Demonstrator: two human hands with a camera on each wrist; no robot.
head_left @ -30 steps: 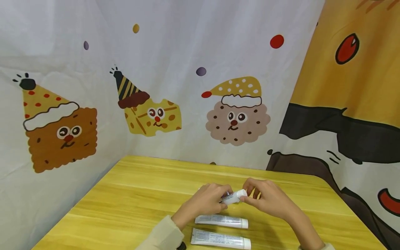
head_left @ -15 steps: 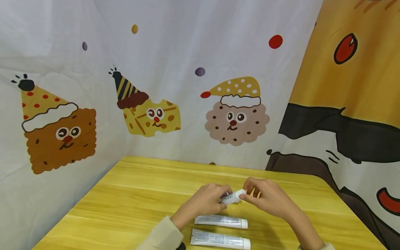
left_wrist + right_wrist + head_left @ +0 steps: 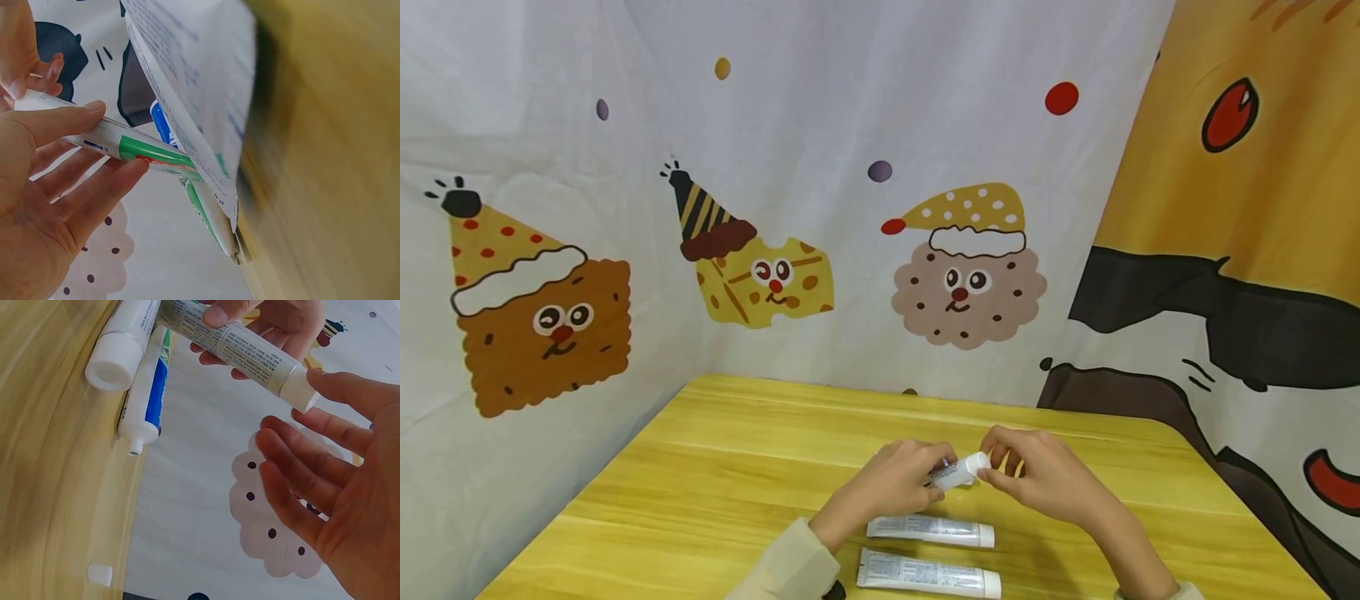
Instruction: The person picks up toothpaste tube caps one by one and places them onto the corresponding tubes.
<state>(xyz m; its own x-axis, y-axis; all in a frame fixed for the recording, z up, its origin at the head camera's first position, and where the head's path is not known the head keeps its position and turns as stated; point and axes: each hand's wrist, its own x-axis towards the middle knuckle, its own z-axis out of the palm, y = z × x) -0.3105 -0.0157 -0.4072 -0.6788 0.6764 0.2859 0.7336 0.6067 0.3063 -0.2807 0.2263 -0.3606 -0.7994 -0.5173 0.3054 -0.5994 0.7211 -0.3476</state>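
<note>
Head view: tilted white-capped tube (image 3: pixel 957 473) directly between both hands (image 3: pixel 898 477) (image 3: pixel 1043 473).

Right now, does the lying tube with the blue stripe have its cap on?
No, in the right wrist view this tube shows a bare nozzle.

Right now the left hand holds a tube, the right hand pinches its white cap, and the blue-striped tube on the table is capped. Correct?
Not quite: the blue-striped tube is uncapped, its bare nozzle showing in the right wrist view. The rest holds.
</note>
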